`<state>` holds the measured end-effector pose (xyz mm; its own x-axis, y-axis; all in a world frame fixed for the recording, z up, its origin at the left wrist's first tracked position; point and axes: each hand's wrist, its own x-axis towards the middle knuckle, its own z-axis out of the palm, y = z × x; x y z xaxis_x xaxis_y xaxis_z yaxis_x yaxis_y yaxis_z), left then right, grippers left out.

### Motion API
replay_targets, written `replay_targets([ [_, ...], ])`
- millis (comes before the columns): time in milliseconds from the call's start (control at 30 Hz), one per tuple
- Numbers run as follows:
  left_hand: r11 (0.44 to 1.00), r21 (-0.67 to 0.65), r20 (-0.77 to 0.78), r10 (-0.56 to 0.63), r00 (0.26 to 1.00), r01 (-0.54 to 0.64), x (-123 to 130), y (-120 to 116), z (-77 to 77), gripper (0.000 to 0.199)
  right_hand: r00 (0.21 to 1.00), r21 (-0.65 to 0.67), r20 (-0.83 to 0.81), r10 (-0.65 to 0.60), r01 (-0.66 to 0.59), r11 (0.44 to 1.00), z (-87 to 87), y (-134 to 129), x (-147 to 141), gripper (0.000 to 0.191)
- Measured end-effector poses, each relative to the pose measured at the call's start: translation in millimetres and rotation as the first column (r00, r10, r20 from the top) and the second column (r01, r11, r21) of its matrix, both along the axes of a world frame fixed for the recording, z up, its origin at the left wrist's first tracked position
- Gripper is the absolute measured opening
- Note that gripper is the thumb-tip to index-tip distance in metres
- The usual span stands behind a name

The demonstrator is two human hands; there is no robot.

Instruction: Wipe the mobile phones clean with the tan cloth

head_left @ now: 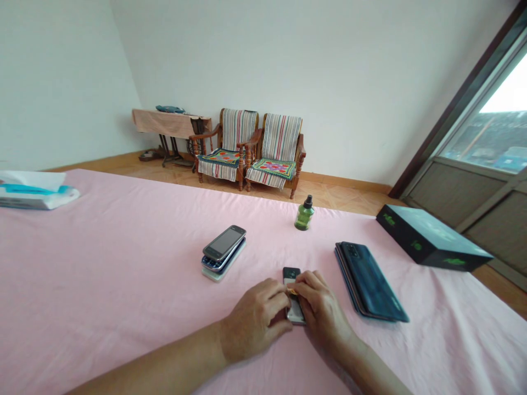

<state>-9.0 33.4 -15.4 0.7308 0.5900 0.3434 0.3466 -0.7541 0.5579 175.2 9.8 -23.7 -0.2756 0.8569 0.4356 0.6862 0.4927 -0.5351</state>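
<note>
Left hand [254, 320] and right hand [320, 309] grip a small phone [295, 311], hiding its middle and half-hiding a yellow bit [292, 292].

Sheet-covered surface [123, 263]: small phone [291, 276] near the front edge, between left phone stack [223, 250] and right phone stack [368, 282]. Bottle [304, 215] behind it; box [430, 237] far right; tissue pack [35, 190] far left. Beyond the surface: two armchairs [251, 148] against the wall, side table [171, 122] to their left, window [486, 131] at right.
</note>
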Motion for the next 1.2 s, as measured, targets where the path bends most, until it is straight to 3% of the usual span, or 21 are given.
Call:
replay_targets([
  [167,0.989,-0.112,-0.003,0.098,0.995,-0.097,1,0,3.5,0.033,1.0,-0.069,-0.009,0.008,-0.008,0.998,0.1,-24,-2,0.026],
  [367,0.982,-0.168,0.056,0.092,0.994,-0.082,1,4,1.8,0.057,0.997,-0.122,-0.037,0.067,-0.071,0.99,4.4,-41,-2,0.028],
  [533,0.971,-0.211,0.04,0.122,0.992,-0.111,0,6,-3.0,0.067,0.988,-0.122,-0.155,-0.016,-0.003,0.993,9.1,-11,2,0.026],
  [667,0.961,-0.236,0.071,0.162,0.984,-0.141,1,8,-9.3,0.102,0.985,-0.042,-0.152,-0.077,0.072,0.997,0.6,23,1,0.025],
  [800,0.956,-0.264,0.07,0.15,0.986,-0.126,2,9,-13.7,0.13,0.99,-0.024,-0.127,-0.062,0.06,0.998,-6.3,32,-2,0.024],
  [967,0.962,-0.241,0.024,0.136,0.99,-0.127,1,11,-14.4,0.127,1.0,-0.019,-0.014,0.014,-0.015,1.0,-2.2,15,-2,0.026],
  [1200,0.982,-0.162,-0.035,0.095,0.995,-0.099,1,11,-7.0,0.085,0.997,-0.019,0.075,0.024,-0.023,1.0,1.7,-15,-8,0.023],
])
